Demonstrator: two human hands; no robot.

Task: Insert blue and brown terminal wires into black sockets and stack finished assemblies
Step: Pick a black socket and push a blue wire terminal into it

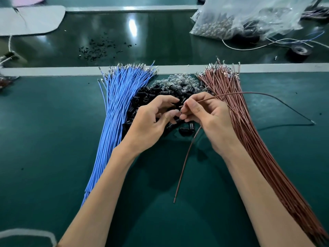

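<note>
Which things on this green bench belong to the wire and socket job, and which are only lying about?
For the job:
fanned bundle of blue wires
fanned bundle of brown wires
pile of small black plastic sockets
loose brown wire, pinched by the right hand

Lying about:
clear plastic bag of parts
black tape roll
scattered black crumbs
flat grey sheet

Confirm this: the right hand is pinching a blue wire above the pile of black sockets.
Not quite: the wire is brown, not blue. The head view shows the right hand pinching a brown wire above the pile of black sockets.
</note>
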